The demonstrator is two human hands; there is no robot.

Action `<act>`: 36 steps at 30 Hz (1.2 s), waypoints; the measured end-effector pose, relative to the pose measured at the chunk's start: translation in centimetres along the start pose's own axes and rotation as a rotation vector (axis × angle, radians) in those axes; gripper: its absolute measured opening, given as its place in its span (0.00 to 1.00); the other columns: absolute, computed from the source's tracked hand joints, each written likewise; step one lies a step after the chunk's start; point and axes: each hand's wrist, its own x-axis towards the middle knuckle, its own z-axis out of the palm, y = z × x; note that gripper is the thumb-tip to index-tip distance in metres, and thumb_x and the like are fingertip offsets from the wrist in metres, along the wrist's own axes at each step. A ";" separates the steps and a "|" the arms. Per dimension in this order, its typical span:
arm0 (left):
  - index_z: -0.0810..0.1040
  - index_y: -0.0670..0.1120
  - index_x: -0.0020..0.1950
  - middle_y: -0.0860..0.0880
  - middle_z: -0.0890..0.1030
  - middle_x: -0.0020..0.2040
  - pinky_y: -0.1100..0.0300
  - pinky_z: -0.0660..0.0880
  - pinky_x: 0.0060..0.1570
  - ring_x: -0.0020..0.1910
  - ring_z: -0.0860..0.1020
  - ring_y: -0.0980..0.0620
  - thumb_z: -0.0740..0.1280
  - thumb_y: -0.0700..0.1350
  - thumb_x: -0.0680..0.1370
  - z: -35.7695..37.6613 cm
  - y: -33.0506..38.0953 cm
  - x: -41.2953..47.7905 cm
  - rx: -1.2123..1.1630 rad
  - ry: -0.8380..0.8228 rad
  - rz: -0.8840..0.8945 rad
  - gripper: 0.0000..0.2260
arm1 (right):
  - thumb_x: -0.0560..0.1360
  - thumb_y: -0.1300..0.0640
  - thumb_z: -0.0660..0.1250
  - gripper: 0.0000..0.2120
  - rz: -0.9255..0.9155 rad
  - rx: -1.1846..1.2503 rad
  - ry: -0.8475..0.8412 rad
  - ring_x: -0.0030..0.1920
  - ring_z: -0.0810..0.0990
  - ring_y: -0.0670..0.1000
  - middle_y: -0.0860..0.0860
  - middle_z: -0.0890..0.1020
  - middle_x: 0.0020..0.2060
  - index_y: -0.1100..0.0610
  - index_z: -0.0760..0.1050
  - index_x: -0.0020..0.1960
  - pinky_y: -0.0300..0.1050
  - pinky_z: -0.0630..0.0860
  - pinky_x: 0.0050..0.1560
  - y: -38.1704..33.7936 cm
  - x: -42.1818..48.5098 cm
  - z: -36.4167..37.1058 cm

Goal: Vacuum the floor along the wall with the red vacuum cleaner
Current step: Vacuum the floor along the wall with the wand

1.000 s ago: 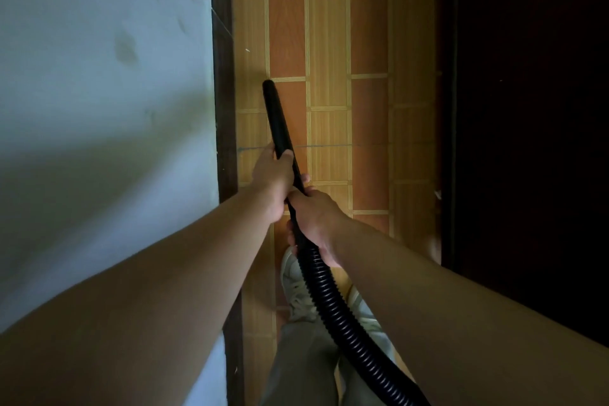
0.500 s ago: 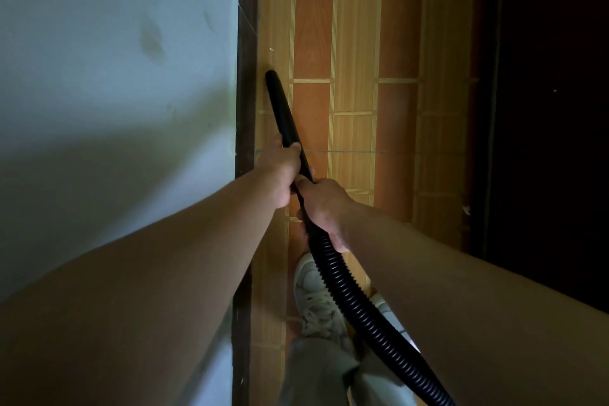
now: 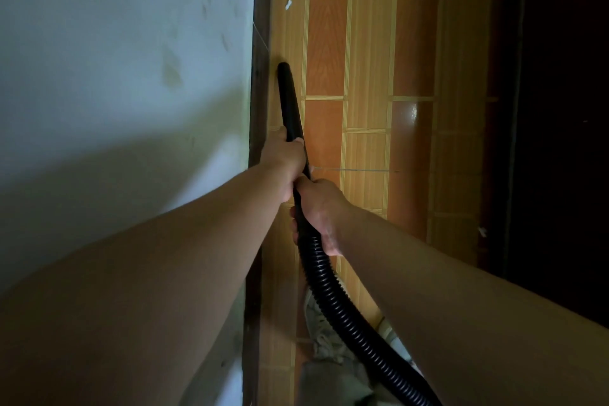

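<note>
- Head view: the left grip (image 3: 285,155), a bare hand, is clenched round the smooth black wand (image 3: 290,102). The right grip (image 3: 318,208) sits just behind it, touching it, with fingers wrapped about where the wand meets the ribbed hose (image 3: 329,300).
- The wand's tip (image 3: 282,67) lies well ahead of the left grip, down at the floor (image 3: 362,59) and seemingly touching it, tight against the dark skirting (image 3: 258,76) at the foot of the wall (image 3: 115,59).
- From the right grip the hose runs back over a pale shoe (image 3: 316,323) and out of the lower edge. The red body of the cleaner is not in view.
- Handling, as a judgement: the wand looks like stiff, light plastic, so it should steer readily from the front grip. Its surface is smooth, so a loose hold may let it twist.
- The hose is soft and bends freely, and its ribs give good purchase. It likely pulls back on the arms as the machine trails behind, so the joint is a sensible place for the rear grip.
- Ahead of the tip, a white fleck (image 3: 288,4) lies beside the skirting, not yet reached.
- Writing: none can be read on the wand or hose, and no brand mark shows. The dark panel (image 3: 560,109) out beyond the right grip bears no label that can be made out.
</note>
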 end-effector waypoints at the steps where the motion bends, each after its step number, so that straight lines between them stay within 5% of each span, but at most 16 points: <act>1: 0.65 0.54 0.79 0.42 0.80 0.59 0.53 0.79 0.47 0.44 0.80 0.46 0.58 0.42 0.86 -0.1 0.4 0.3 -0.002 0.003 0.003 0.21 | 0.83 0.47 0.60 0.15 0.004 0.010 0.000 0.27 0.71 0.50 0.51 0.74 0.28 0.57 0.75 0.47 0.44 0.71 0.32 -0.4 0.1 0.3; 4: 0.61 0.54 0.81 0.45 0.79 0.51 0.53 0.79 0.47 0.36 0.77 0.49 0.58 0.42 0.86 -0.5 1.7 0.9 0.006 0.007 0.004 0.23 | 0.84 0.47 0.60 0.15 0.012 0.014 0.003 0.28 0.72 0.50 0.52 0.74 0.29 0.57 0.75 0.47 0.45 0.71 0.33 -1.9 0.3 1.0; 10: 0.62 0.54 0.81 0.46 0.77 0.47 0.47 0.81 0.55 0.36 0.77 0.49 0.59 0.42 0.86 -0.6 4.1 1.6 0.031 0.012 -0.003 0.23 | 0.83 0.45 0.61 0.16 0.036 0.026 0.004 0.26 0.72 0.50 0.51 0.74 0.27 0.57 0.75 0.49 0.43 0.71 0.31 -4.1 0.5 1.4; 14: 0.60 0.54 0.82 0.49 0.76 0.45 0.50 0.82 0.51 0.37 0.77 0.50 0.59 0.42 0.86 -0.1 5.4 2.3 0.039 0.007 0.005 0.24 | 0.84 0.45 0.61 0.16 0.019 0.021 -0.003 0.27 0.72 0.50 0.51 0.75 0.29 0.57 0.76 0.50 0.42 0.72 0.30 -5.6 0.9 1.0; 22: 0.59 0.55 0.82 0.44 0.78 0.62 0.49 0.82 0.51 0.43 0.81 0.47 0.60 0.44 0.86 1.1 7.6 4.5 0.034 0.012 0.030 0.25 | 0.84 0.44 0.60 0.16 -0.024 -0.022 -0.014 0.25 0.72 0.49 0.52 0.75 0.29 0.57 0.76 0.52 0.41 0.72 0.28 -8.4 2.2 -0.2; 28: 0.58 0.56 0.82 0.43 0.74 0.72 0.46 0.79 0.62 0.64 0.79 0.42 0.61 0.45 0.85 1.5 8.4 5.5 0.067 0.003 0.033 0.26 | 0.84 0.43 0.59 0.18 -0.050 -0.033 -0.025 0.26 0.73 0.50 0.53 0.75 0.28 0.57 0.76 0.51 0.43 0.72 0.30 -9.6 2.3 -0.8; 32: 0.59 0.55 0.82 0.43 0.74 0.72 0.47 0.80 0.61 0.63 0.79 0.43 0.61 0.45 0.85 2.0 9.0 5.4 0.061 -0.009 0.035 0.26 | 0.84 0.43 0.59 0.17 -0.055 -0.018 -0.029 0.26 0.72 0.50 0.52 0.75 0.27 0.56 0.75 0.51 0.43 0.72 0.30 -10.1 1.9 -1.3; 36: 0.58 0.55 0.82 0.43 0.77 0.68 0.52 0.84 0.48 0.50 0.83 0.45 0.61 0.44 0.86 2.5 9.6 5.3 0.041 -0.021 0.033 0.26 | 0.85 0.43 0.59 0.16 -0.085 0.006 -0.029 0.25 0.72 0.50 0.52 0.75 0.28 0.55 0.75 0.56 0.42 0.72 0.28 -10.5 1.8 -1.8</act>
